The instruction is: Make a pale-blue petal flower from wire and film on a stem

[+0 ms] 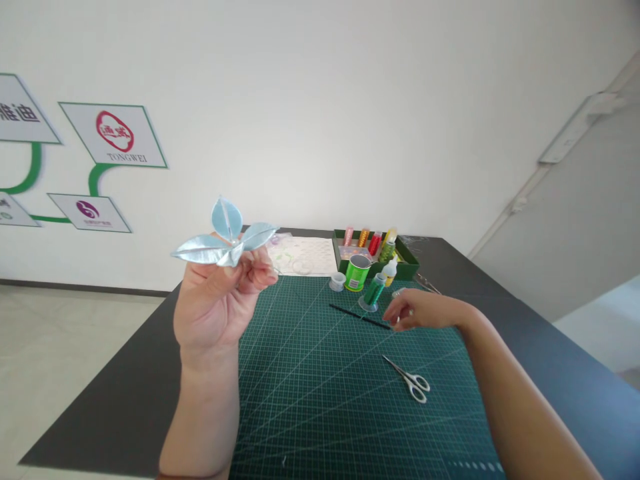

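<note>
My left hand (220,300) is raised at the left, its fingers closed on a pale blue flower (231,233) with shiny, pointed petals. A small, pale round piece sits at the flower's centre. The stem end is hidden in the fingers. My right hand (425,310) reaches low over the green cutting mat (310,387), fingers bent and drawn together. Its fingertips are at the right end of a thin black stick (357,316) lying on the mat. Whether they grip it I cannot tell. Small white-handled scissors (410,381) lie nearer to me, below that hand.
Behind the right hand stand a green thread spool (374,290), a glue bottle (390,270), a green can (358,273) and a small clear cup (337,281). A dark green box (410,267) holds several coloured spools. White paper (310,253) lies at the back of the dark table (115,400).
</note>
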Motion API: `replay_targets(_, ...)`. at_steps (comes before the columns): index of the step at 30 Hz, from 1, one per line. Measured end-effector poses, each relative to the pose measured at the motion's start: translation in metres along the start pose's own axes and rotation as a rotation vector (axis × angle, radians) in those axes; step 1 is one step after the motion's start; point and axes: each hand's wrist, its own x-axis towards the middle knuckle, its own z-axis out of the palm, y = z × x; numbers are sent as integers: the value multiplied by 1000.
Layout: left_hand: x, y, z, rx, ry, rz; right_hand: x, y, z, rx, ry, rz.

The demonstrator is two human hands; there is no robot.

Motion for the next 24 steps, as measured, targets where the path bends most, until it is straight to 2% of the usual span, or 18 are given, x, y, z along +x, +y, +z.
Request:
replay_targets(3, -3, 4, 4, -12, 31, -6, -9, 24, 0, -91, 366, 106)
replay_targets(5, -6, 7, 9, -35, 12, 3, 0, 32, -1, -203, 637, 202)
replay_targets(6, -8, 8, 12, -51, -6, 5, 9, 32, 0, -215, 726, 217)
replay_targets(8, -13, 12, 16, -81, -36, -3, 33, 29, 5, -180, 799, 143)
replay_targets(11, -22, 18, 17, -101, -44, -37, 64, 22, 15, -209, 793, 102)
replay_targets(13, -28, 23, 12, -91, -47, -70, 72, 23, 19, -204, 800, 121)
replay_targets(15, -36, 30, 3, -58, -57, -119, 66, 30, 18, -132, 890, 136)
replay_targets(18, -47, 41, -17, 9, 5, -178, 41, 49, 14, 151, 1148, 140)
replay_targets(20, -53, 45, -33, 35, 106, -217, 20, 63, 14, 489, 1302, 123)
replay_targets(24, -62, 38, -72, -8, 464, -331, -13, 86, 22, 1160, 1604, 50)
